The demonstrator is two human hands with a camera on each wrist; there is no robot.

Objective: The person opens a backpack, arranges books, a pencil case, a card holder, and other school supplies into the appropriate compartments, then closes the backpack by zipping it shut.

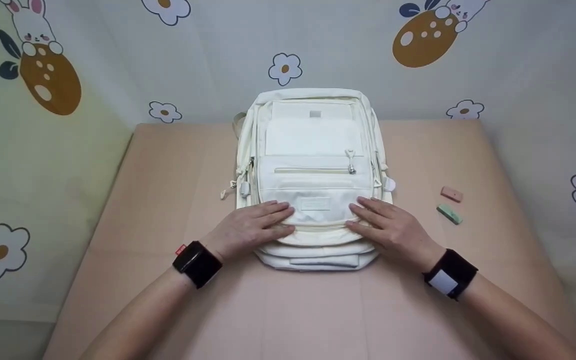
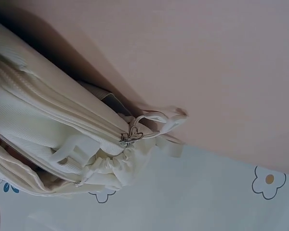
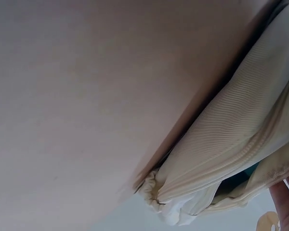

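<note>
A white backpack point(image 1: 318, 135) lies front up on the table, its bottom end toward me. My left hand point(image 1: 253, 223) rests on the left of the lower front pocket, fingers extended. On the right of the same pocket lies my right hand point(image 1: 393, 227), its fingers also stretched out. A small label patch point(image 1: 315, 204) shows between the hands. In the left wrist view the bag's side point(image 2: 43, 106) has a partly open zipper and a looped zipper cord point(image 2: 159, 120). The right wrist view shows a gap along the other side point(image 3: 231, 125), with something dark green inside.
A pink eraser-like block point(image 1: 451, 194) and a green one point(image 1: 449, 214) lie right of the backpack. The tan table point(image 1: 178, 165) meets a printed cloth backdrop point(image 1: 218, 60) at the back and sides. Black bands point(image 1: 451, 274) circle both wrists.
</note>
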